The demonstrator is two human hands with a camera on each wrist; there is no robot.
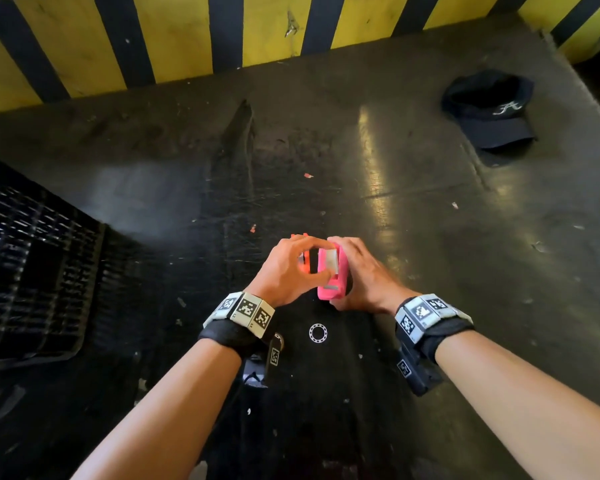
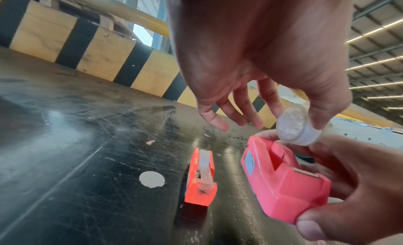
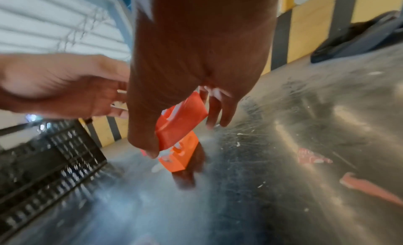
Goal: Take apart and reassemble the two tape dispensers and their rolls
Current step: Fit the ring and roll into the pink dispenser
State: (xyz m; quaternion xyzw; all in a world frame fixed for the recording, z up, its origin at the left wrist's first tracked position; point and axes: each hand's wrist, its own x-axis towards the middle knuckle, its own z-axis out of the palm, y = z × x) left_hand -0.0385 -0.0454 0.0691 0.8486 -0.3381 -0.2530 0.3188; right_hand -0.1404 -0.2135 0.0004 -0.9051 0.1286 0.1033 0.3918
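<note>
Head view: pink dispenser (image 1: 333, 271) in right hand (image 1: 364, 275), cutter end toward wearer.

Site type: industrial/warehouse-style bldg. Evidence: yellow-and-black hazard-striped barrier (image 1: 174, 36) along the far edge of a dark, heavily scratched counter (image 1: 413, 209); yellow pipe rail (image 2: 122, 8) behind it; corrugated metal roof w/ strip lights (image 2: 377, 46) overhead; black plastic crate (image 1: 32, 271) at left.

Pink dispenser (image 2: 283, 185) held aloft, its clear roll (image 2: 294, 126) out (orange dispenser (image 2: 201, 178) loaded, on the tabletop).
</note>
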